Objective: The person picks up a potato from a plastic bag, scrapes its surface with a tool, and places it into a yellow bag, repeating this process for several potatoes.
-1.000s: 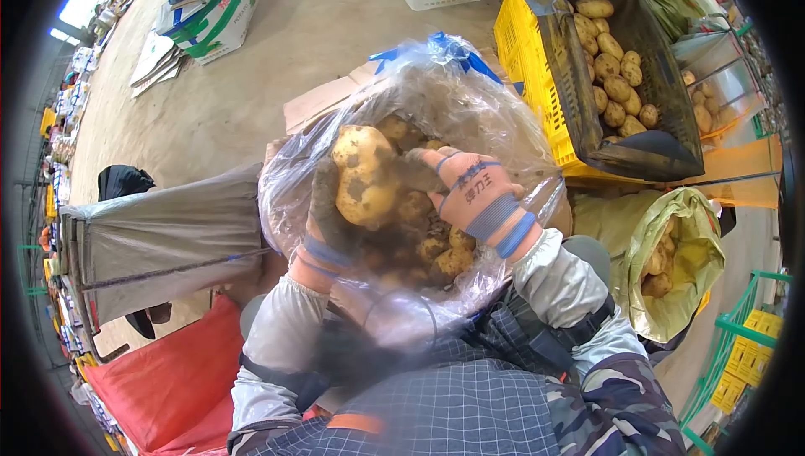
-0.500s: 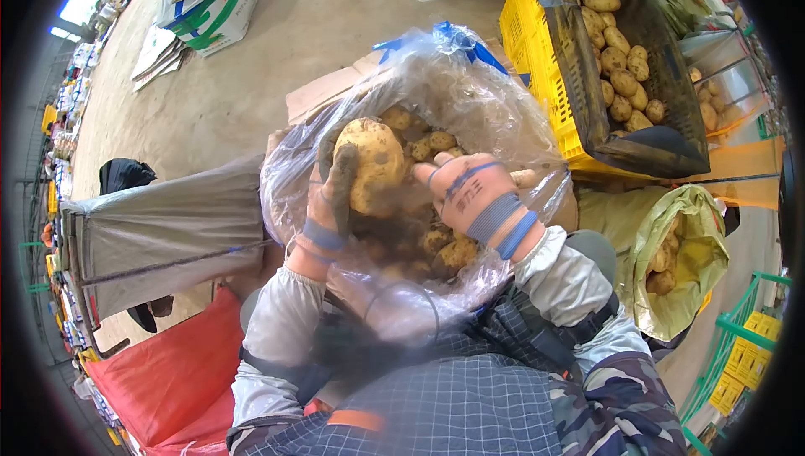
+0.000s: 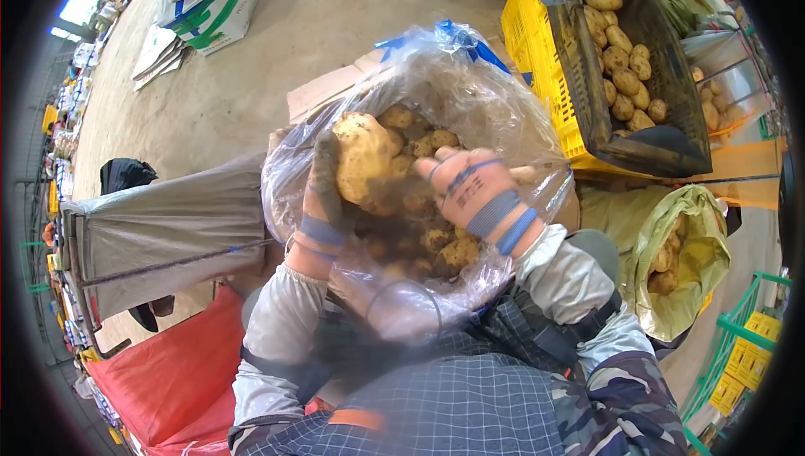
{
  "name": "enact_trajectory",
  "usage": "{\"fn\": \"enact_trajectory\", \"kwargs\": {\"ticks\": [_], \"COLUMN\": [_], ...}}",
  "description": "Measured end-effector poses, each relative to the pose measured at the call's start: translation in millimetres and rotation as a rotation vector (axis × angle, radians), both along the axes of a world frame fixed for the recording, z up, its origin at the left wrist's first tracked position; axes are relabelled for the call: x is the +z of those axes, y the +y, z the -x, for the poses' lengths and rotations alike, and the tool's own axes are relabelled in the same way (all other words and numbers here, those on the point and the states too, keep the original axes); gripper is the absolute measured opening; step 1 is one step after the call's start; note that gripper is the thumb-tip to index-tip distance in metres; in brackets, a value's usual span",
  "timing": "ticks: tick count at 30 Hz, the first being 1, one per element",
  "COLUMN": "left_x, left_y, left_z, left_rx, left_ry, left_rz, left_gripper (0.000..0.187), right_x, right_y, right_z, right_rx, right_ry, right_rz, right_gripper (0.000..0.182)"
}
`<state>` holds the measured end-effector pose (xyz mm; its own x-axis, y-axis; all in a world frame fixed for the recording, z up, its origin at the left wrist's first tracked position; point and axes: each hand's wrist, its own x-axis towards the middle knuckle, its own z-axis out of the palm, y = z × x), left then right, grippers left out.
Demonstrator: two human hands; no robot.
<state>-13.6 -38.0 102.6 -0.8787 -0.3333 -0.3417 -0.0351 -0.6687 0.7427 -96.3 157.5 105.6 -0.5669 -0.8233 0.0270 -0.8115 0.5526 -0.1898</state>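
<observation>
My left hand [image 3: 324,175], in a dirty glove with a blue cuff, is closed around a large potato [image 3: 362,154] with dark soil on its lower right side. To the right of that potato is my right hand [image 3: 476,192], also gloved, back upward, with curled and slightly blurred fingers. Whatever those fingers hold, if anything, is hidden. Both hands are over an open clear plastic bag [image 3: 511,116] with blue ties. Smaller soiled potatoes [image 3: 457,255] lie inside it, partly covered by my hands.
At the upper right, a yellow crate [image 3: 549,79] with a dark liner contains several potatoes [image 3: 625,79]. A greenish sack [image 3: 704,246] of potatoes stands at right. Grey sheeting [image 3: 176,234] and red fabric [image 3: 180,372] are at left. A white-green box [image 3: 222,16] stands farther back.
The large potato has turned in my left hand and shifted slightly left, and its soiled side shows less. My right hand has moved only slightly.
</observation>
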Motion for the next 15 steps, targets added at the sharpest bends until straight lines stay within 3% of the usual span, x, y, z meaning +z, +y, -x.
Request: {"fn": "enact_trajectory", "kwargs": {"ticks": [6, 8, 10, 12, 15], "left_x": [-17.3, -20.8, -10.5, -18.1, -27.2], "left_y": [-15.4, -17.6, -8.4, -15.6, -23.9], "left_z": [-4.4, -6.7, -6.6, -7.0, -7.6], "left_rx": [-0.261, -0.246, -0.116, -0.254, -0.367], "left_ry": [0.135, 0.105, -0.053, 0.114, 0.217], "left_rz": [-0.545, -0.578, -0.419, -0.618, -0.718], "left_gripper": [0.066, 0.064, 0.063, 0.063, 0.062], "right_x": [-3.4, -4.7, -5.7, -5.1, -2.8], "right_y": [-4.3, -7.9, -8.9, -9.0, -9.3], "right_z": [2.9, -0.1, -3.7, -2.7, 0.9], "right_rx": [-0.019, -0.005, 0.049, 0.04, 0.003], "right_ry": [0.035, -0.009, 0.046, 0.073, 0.078], "right_rz": [0.077, 0.018, -0.002, 0.031, 0.068], "right_gripper": [0.018, 0.017, 0.016, 0.013, 0.009]}}
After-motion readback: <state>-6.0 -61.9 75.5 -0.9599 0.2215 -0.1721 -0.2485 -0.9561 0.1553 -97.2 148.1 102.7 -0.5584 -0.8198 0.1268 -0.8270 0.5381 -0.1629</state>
